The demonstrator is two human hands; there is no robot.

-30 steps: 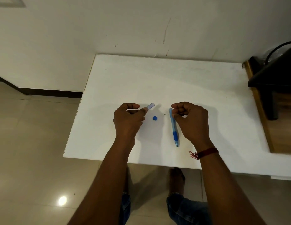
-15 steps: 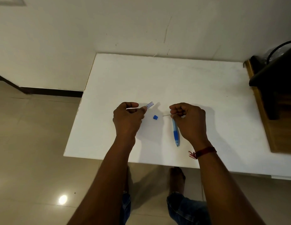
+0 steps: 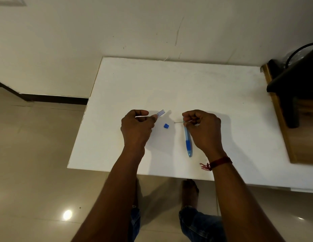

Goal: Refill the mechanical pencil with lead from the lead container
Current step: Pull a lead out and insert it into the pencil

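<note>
L hand (image 3: 136, 127): pinching, knuckles up | R hand (image 3: 203, 130): pinching, fingers curled

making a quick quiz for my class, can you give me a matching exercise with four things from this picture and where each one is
Things:
1. lead container
2. thin lead
3. small blue cap
4. mechanical pencil

Places:
A. lying on the white table, partly under the right hand
B. pinched in the right hand
C. loose on the table between the two hands
D. held in the left hand

Pairs: 1-D, 2-B, 3-C, 4-A
</note>
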